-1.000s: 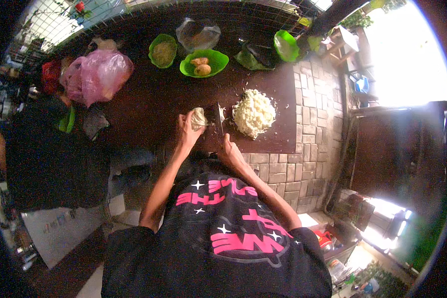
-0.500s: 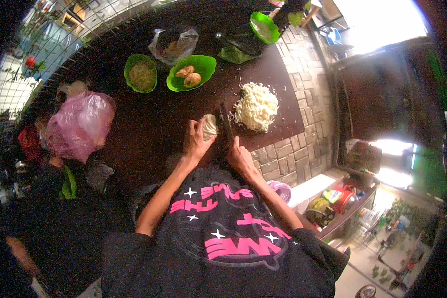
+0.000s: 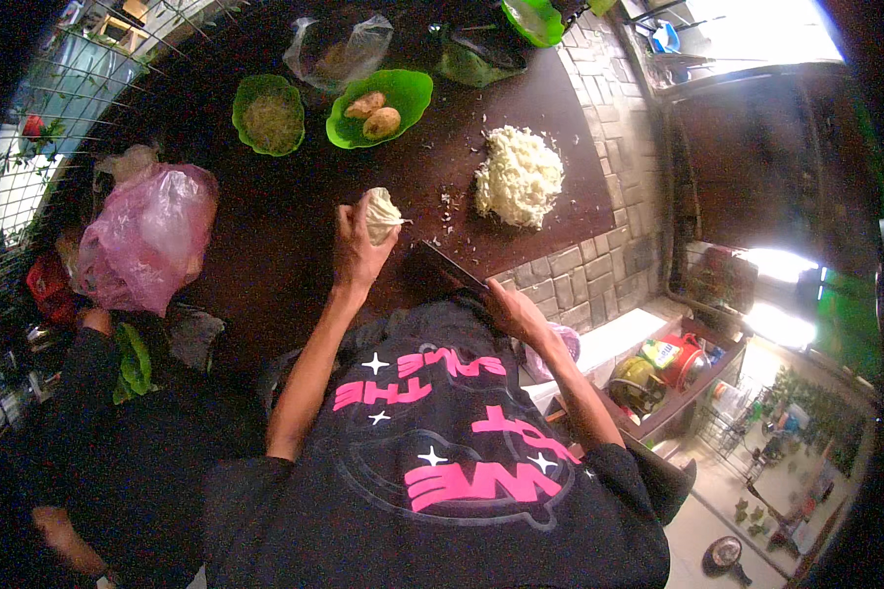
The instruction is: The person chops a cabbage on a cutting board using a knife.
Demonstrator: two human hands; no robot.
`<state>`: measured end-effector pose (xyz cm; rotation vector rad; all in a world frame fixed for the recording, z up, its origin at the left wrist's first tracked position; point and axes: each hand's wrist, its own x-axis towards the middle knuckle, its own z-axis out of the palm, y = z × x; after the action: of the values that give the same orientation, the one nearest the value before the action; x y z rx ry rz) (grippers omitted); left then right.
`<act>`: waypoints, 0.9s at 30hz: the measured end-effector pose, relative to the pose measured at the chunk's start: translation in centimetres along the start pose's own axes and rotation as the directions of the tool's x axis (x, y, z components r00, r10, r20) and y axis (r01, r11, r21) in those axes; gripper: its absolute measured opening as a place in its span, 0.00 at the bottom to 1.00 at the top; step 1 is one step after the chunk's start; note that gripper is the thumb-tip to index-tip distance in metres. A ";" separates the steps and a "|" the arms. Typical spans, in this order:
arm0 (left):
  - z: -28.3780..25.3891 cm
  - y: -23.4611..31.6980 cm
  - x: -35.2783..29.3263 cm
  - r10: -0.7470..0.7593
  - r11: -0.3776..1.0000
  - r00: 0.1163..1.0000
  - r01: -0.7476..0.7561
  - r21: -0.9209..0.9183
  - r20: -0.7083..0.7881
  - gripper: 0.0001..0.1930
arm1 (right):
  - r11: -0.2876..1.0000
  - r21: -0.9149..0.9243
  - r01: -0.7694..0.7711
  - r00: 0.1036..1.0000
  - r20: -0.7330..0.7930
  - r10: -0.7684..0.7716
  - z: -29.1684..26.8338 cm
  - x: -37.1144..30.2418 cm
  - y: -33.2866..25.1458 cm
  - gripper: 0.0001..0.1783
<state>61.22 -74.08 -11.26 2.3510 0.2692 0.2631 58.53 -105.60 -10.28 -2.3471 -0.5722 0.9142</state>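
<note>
Cabbage chunk (image 3: pixel 382 218) clamped in fingers of left hand (image 3: pixel 359 259), left of shredded pile (image 3: pixel 519 177), knife (image 3: pixel 449 266) clamped likewise in right hand (image 3: pixel 517 313), perhaps risking cuts through slipping.

Brick paving (image 3: pixel 572 285), wire mesh (image 3: pixel 61 147) and shredded vegetable (image 3: pixel 519 179) suggest a patio-like food-preparation spot.

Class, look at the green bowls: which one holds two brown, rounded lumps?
The middle bowl, beyond the left hand, holds both lumps. The leftmost bowl holds fine shreds; the far-right bowl looks whitish inside.
</note>
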 end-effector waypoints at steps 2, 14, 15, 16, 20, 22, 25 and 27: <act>0.0 -0.8 0.0 0.024 1.000 0.998 -0.024 0.005 -0.050 0.36 | 0.998 -0.057 -0.031 0.999 0.032 0.033 -0.3 -0.1 -0.4 0.14; -1.4 -2.9 1.0 0.119 0.993 0.987 -0.121 -0.012 -0.112 0.34 | 0.980 -0.183 0.074 0.981 -0.162 -0.105 1.5 2.4 -2.4 0.14; -2.0 -2.9 0.9 0.090 0.996 0.991 -0.090 0.004 -0.098 0.34 | 0.976 -0.220 0.002 0.973 -0.225 -0.053 0.8 2.7 -2.7 0.14; -2.3 -2.3 1.2 0.069 0.998 0.994 -0.068 0.010 -0.085 0.33 | 0.929 -0.310 -0.203 0.950 -0.291 0.110 0.7 3.3 -1.2 0.14; -2.8 -1.3 0.3 0.051 0.999 0.998 -0.051 0.012 -0.035 0.34 | 0.927 -0.249 -0.282 0.905 -0.390 0.171 -1.0 3.2 -1.0 0.13; -2.2 0.0 0.1 0.055 0.998 0.998 -0.055 0.003 -0.012 0.34 | 0.966 -0.124 -0.225 0.900 -0.406 0.158 -0.5 3.4 -2.7 0.13; -0.7 1.8 0.6 0.062 0.997 0.998 -0.061 -0.055 0.027 0.35 | 0.978 -0.206 -0.031 0.959 -0.283 -0.030 1.2 4.9 -2.5 0.16; 0.0 2.0 0.3 0.054 0.994 0.998 -0.052 -0.098 0.014 0.35 | 0.955 -0.286 0.077 0.951 -0.265 -0.156 1.9 5.9 -1.9 0.18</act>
<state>61.77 -75.38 -9.78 2.2651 0.1822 0.2753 60.82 -100.27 -13.05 -2.5949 -0.7466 0.4512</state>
